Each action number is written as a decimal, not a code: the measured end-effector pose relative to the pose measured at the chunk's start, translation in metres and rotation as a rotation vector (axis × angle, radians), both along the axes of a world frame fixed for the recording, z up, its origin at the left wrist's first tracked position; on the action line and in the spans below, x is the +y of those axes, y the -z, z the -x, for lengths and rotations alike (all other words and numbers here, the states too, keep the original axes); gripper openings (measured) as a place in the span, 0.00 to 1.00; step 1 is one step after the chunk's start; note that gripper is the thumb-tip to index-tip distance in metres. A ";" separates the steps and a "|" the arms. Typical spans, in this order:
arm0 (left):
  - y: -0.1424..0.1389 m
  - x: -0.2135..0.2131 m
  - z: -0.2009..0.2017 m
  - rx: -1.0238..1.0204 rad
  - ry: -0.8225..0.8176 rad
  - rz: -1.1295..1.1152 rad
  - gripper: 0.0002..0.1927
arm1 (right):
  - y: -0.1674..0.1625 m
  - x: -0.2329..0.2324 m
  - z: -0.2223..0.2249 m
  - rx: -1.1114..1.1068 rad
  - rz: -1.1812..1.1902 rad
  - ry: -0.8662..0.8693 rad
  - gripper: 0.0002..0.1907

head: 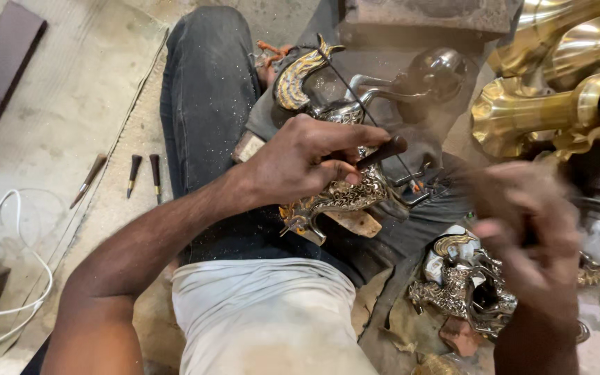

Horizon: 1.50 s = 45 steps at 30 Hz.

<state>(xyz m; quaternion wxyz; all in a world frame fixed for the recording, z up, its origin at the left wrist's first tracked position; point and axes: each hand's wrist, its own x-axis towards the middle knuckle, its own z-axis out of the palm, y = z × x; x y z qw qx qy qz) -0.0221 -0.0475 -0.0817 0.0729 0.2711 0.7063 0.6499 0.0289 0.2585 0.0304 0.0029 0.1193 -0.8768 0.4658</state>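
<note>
My left hand [307,160] grips the dark wooden handle of a thin-bladed frame saw [383,151]. The blade runs diagonally across an ornate silver and brass bird-shaped casting [345,198]. The casting lies on my lap, over dark trousers, on a small wooden block [357,223]. Its curved gilded neck [294,82] points away from me. My right hand [530,229] is blurred, off to the right and apart from the casting, with its fingers curled. Whether it holds anything is unclear.
Three dark-handled hand tools [135,175] lie on the floor to the left, beside a white cable [30,278] and a dark flat block [3,59]. Large brass vessels [543,118] crowd the upper right. A pile of similar ornate castings [460,285] sits at the lower right.
</note>
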 end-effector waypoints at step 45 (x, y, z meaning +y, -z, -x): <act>0.026 0.000 -0.009 0.123 -0.142 -0.191 0.25 | -0.053 -0.027 0.008 -0.087 -0.310 -0.042 0.31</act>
